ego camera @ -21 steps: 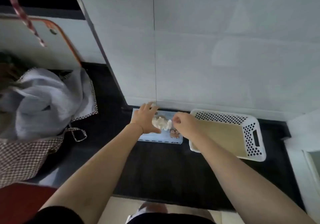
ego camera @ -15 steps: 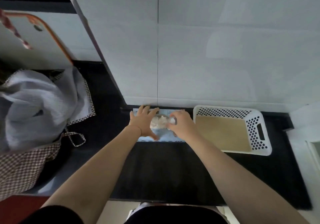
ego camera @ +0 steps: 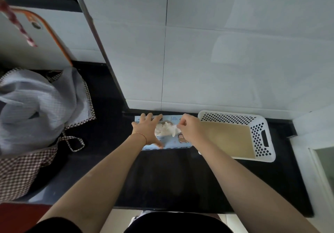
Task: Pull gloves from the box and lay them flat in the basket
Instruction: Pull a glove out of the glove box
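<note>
The left hand (ego camera: pixel 147 130) covers much of the box (ego camera: pixel 173 143), whose print is too small to read.

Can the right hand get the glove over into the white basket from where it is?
Probably yes. The right hand pinches the glove at the box, the white basket sits directly beside it, open-topped, and nothing stands between them. The left hand steadies the box.

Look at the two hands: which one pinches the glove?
The right hand pinches the glove; the left hand lies flat, fingers spread, on the box.
</note>
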`<state>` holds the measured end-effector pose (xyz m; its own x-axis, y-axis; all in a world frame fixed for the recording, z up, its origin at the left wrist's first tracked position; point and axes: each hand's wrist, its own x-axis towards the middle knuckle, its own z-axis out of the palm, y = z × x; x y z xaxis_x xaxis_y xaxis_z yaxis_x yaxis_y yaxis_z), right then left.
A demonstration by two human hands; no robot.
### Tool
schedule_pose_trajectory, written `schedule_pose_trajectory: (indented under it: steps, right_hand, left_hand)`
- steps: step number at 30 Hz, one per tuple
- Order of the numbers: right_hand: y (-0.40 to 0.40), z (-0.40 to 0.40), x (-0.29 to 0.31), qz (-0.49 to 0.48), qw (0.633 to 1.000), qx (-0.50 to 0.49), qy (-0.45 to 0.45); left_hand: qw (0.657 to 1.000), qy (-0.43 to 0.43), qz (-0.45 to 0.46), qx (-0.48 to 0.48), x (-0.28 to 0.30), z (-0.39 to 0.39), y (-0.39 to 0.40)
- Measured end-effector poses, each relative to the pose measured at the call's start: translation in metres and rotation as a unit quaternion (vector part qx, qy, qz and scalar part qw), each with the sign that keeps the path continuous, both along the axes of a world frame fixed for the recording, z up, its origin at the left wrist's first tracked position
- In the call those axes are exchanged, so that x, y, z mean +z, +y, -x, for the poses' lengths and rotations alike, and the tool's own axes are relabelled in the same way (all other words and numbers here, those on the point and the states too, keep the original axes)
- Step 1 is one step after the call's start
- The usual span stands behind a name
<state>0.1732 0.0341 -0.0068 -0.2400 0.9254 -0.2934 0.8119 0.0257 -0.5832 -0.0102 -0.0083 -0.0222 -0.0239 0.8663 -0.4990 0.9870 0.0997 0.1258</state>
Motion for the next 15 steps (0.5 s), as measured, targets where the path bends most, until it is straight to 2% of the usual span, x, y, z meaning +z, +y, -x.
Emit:
schedule_pose_trajectory:
  steps: [3,6,11,15]
  right_hand:
    - [0.007,0.000,0.020,0.009,0.997,-0.019,0.077]
    - [0.012,0.000,0.034,0.060,0.985,-0.056,0.151]
    - [0.020,-0.001,0.032,0.055,0.977,-0.115,0.169]
    - [0.035,-0.014,0.041,0.034,0.948,-0.232,0.214]
  left_hand:
    - [1.000,0.002,0.005,0.004,0.001,-0.001,0.001]
    - [1.000,0.001,0.005,0.006,0.002,-0.002,0.001]
    - [1.000,-0.009,0.002,0.005,0.001,0.000,-0.001]
    - [1.000,-0.024,0.007,0.010,0.000,0.003,-0.002]
